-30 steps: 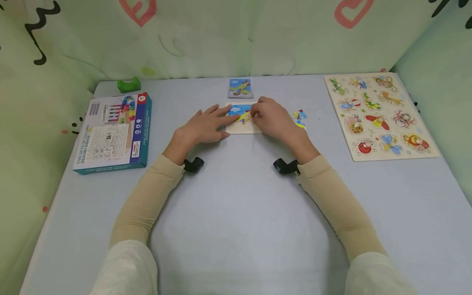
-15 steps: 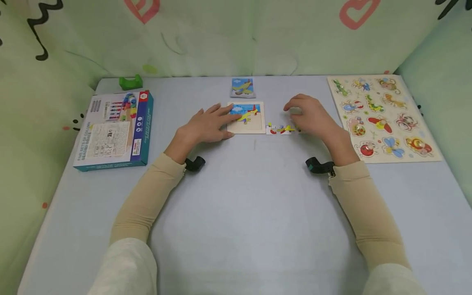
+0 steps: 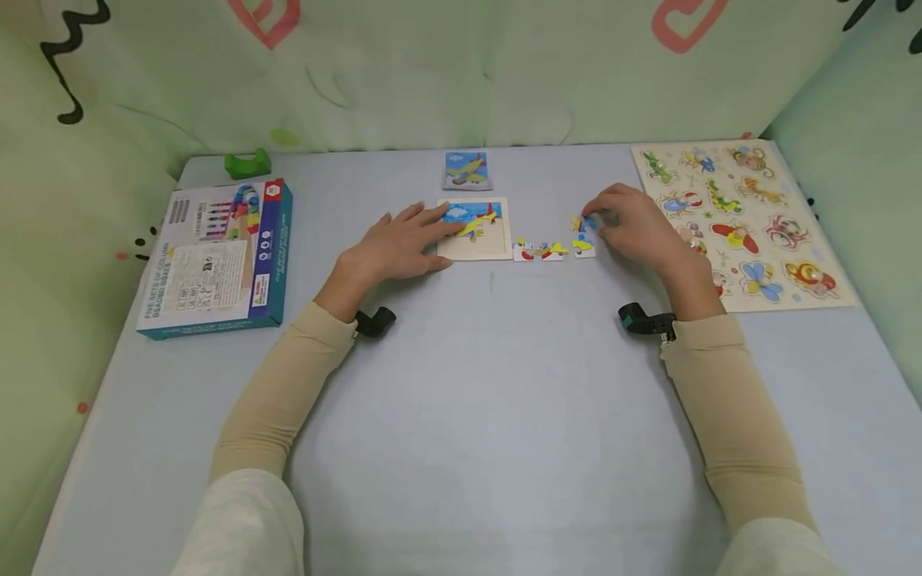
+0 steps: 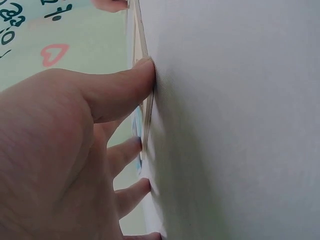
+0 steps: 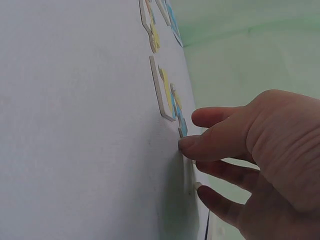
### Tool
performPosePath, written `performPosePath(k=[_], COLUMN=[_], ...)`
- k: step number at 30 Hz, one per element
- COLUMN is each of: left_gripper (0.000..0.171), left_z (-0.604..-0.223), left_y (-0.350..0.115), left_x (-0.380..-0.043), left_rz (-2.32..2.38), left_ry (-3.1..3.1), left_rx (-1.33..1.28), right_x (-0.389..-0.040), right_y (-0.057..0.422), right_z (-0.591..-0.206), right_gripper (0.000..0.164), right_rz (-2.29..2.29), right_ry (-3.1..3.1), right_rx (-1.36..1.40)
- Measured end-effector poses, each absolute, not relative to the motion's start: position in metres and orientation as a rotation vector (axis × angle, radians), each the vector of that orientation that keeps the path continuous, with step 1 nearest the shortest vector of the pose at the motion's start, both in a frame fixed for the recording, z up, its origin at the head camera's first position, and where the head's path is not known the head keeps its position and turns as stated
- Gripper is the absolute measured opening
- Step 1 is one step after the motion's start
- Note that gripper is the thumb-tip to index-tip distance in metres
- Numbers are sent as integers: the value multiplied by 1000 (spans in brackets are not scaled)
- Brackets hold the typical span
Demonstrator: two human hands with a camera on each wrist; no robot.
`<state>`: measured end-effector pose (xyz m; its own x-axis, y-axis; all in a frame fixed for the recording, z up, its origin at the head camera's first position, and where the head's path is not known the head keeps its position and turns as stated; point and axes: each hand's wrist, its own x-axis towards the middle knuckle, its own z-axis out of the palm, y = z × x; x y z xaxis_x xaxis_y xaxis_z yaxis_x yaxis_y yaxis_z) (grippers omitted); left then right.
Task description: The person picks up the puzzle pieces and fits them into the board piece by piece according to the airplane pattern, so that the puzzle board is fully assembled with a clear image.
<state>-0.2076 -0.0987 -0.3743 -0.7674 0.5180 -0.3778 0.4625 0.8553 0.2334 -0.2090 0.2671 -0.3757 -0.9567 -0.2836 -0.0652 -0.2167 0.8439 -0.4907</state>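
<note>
My left hand (image 3: 402, 244) lies over the left edge of a small wooden puzzle tray (image 3: 497, 248), its fingers spread and touching it. In the tray, joined jigsaw pieces (image 3: 471, 214) show part of a yellow airplane on blue sky. In the left wrist view, my left thumb and fingers rest along the tray's edge. My right hand (image 3: 637, 228) is at loose jigsaw pieces (image 3: 583, 236) right of the tray. In the right wrist view, its thumb (image 5: 192, 145) is at the end of a blue piece (image 5: 181, 122), with the index finger apart from the thumb.
More loose jigsaw pieces (image 3: 540, 251) lie beside the tray. A picture card of the airplane (image 3: 467, 170) lies behind it. A boxed toy (image 3: 216, 256) and a green plastic piece (image 3: 248, 165) stand left. An insect puzzle board (image 3: 752, 228) lies right, partly under the right forearm.
My right hand has left the tray and moved right to the loose pieces, uncovering a red-tailed part of the airplane picture. My left hand has stayed on the tray.
</note>
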Motion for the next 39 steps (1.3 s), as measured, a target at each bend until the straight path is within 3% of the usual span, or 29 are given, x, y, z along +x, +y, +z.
performPosePath(k=[14, 26, 39], left_gripper=[66, 66, 66], left_z=[-374, -373, -373], left_y=[-99, -99, -101], left_x=[-207, -206, -207], left_rz=[194, 205, 210], left_ry=[2597, 2584, 2593], left_rx=[732, 717, 735], right_x=[-210, -208, -209], right_y=[261, 260, 254], right_z=[-380, -380, -379], right_gripper=[27, 20, 25], right_rz=[-731, -657, -700], right_ry=[2961, 2966, 2972], right_rx=[-521, -452, -340])
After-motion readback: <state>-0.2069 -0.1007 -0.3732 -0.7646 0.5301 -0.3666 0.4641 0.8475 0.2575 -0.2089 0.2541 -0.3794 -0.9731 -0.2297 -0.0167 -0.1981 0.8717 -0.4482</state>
